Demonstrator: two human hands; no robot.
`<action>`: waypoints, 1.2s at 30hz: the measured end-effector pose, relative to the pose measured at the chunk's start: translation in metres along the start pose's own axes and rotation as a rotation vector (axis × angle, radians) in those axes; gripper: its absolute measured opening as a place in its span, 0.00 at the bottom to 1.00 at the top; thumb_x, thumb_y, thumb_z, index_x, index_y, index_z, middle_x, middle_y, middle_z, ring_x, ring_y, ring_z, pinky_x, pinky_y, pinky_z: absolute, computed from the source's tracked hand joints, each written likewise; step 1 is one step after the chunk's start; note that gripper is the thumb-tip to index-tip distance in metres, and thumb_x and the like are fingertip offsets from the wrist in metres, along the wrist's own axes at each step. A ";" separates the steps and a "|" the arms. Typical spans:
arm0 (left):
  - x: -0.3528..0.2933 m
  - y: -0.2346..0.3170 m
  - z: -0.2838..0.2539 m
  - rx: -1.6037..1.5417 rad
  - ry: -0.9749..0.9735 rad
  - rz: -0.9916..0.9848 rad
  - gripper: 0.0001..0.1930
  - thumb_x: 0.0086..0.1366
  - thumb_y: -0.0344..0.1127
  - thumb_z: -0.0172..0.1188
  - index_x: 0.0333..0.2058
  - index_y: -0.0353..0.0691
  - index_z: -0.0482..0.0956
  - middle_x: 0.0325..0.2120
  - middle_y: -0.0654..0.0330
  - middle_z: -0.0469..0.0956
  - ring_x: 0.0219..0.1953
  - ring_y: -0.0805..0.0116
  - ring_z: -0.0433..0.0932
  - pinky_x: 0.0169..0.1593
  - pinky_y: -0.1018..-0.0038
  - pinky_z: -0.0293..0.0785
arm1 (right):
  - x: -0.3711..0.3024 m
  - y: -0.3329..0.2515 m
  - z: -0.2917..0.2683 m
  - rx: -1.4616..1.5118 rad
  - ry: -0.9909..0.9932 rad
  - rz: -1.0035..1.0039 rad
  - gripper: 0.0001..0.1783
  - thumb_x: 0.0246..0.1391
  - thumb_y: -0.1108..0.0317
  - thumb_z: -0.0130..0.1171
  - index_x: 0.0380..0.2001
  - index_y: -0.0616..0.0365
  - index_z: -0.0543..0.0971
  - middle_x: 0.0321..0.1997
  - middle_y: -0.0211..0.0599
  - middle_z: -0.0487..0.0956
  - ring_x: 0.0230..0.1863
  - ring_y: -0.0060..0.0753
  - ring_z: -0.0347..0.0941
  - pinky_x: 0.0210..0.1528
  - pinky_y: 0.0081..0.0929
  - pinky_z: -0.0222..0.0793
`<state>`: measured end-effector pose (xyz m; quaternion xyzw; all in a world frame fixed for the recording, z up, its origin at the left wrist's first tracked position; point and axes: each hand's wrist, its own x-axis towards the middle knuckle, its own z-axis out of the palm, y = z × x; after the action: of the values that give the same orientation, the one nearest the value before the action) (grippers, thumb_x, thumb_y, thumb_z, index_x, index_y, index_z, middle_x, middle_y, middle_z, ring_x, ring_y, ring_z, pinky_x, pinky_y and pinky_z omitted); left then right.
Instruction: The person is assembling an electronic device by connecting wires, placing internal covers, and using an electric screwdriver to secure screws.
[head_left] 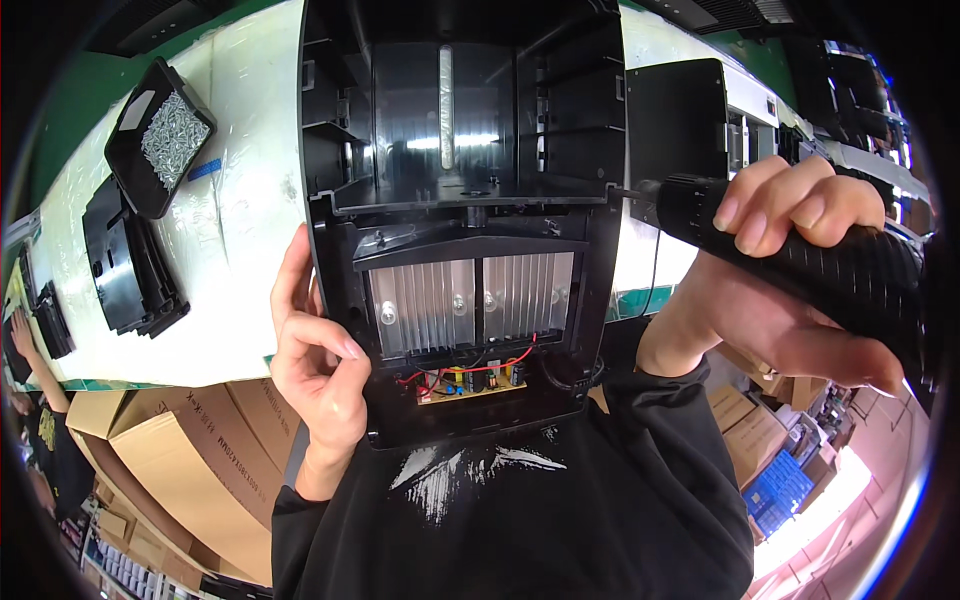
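Black long sleeves, black top (520, 520) with a white brush-stroke print.

The black housing (460, 200) ran off the top edge; the electric screwdriver (800, 260) vanished into the dark right rim, its bit tip hidden behind the housing's side wall, and the circuit board (470, 382) parts stayed too small to tell

Head-worn fisheye looks steeply down, close over the black housing (460, 200) on the bench.

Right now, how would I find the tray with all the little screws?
Start at the long white workbench. Look to its far left end, left of the big black housing. The black tray lies there, the only one holding a shiny silver heap of screws.
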<state>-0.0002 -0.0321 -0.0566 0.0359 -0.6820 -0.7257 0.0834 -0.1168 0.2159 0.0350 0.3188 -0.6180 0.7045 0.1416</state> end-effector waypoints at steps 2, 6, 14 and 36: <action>0.000 0.001 0.000 0.005 0.003 -0.008 0.10 0.45 0.15 0.45 0.20 0.41 0.65 0.61 0.39 0.51 0.66 0.45 0.47 0.65 0.55 0.42 | 0.000 0.003 0.002 0.004 0.019 0.001 0.48 0.39 0.20 0.40 0.30 0.63 0.70 0.20 0.32 0.68 0.21 0.23 0.66 0.24 0.20 0.63; 0.000 0.001 0.000 -0.003 0.005 -0.016 0.10 0.45 0.15 0.46 0.19 0.41 0.65 0.61 0.39 0.51 0.66 0.45 0.47 0.65 0.55 0.41 | 0.001 0.007 0.000 0.009 0.013 -0.019 0.48 0.39 0.20 0.39 0.30 0.63 0.70 0.20 0.32 0.68 0.21 0.23 0.66 0.23 0.21 0.63; 0.002 0.000 0.001 -0.077 -0.018 0.036 0.11 0.40 0.14 0.43 0.20 0.40 0.65 0.61 0.41 0.51 0.66 0.45 0.47 0.65 0.56 0.42 | -0.005 0.004 -0.007 0.048 -0.090 -0.059 0.47 0.44 0.23 0.38 0.33 0.65 0.69 0.25 0.35 0.68 0.21 0.27 0.67 0.23 0.25 0.65; 0.003 0.006 0.004 0.060 0.019 -0.023 0.11 0.33 0.18 0.43 0.18 0.42 0.60 0.61 0.42 0.53 0.66 0.47 0.46 0.66 0.59 0.33 | -0.102 -0.133 -0.108 -0.637 0.755 -0.472 0.45 0.44 0.22 0.35 0.25 0.61 0.71 0.22 0.37 0.70 0.19 0.32 0.66 0.21 0.29 0.62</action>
<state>-0.0036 -0.0294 -0.0500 0.0532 -0.7023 -0.7053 0.0801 0.0098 0.3658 0.0720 0.1151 -0.6188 0.4970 0.5974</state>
